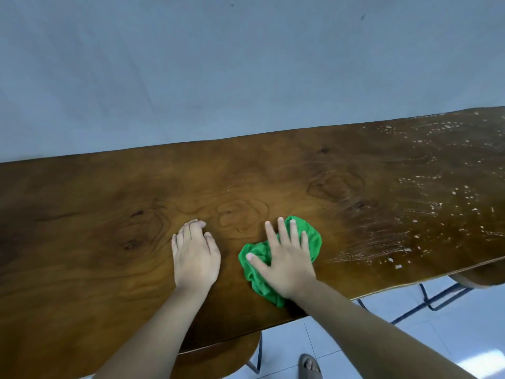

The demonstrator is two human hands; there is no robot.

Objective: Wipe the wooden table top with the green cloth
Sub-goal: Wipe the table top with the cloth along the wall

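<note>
green cloth (311, 239) bunched on the wooden table top (109, 201) near its front edge. My right hand (284, 258) presses it flat-fingered, so it drags. Left hand (195, 253) open on bare wood, probably bracing. White specks (437, 192) further right look unwiped.

Open table top (369, 170) right of green cloth (311, 237); left hand (195, 255) close leftward.
</note>
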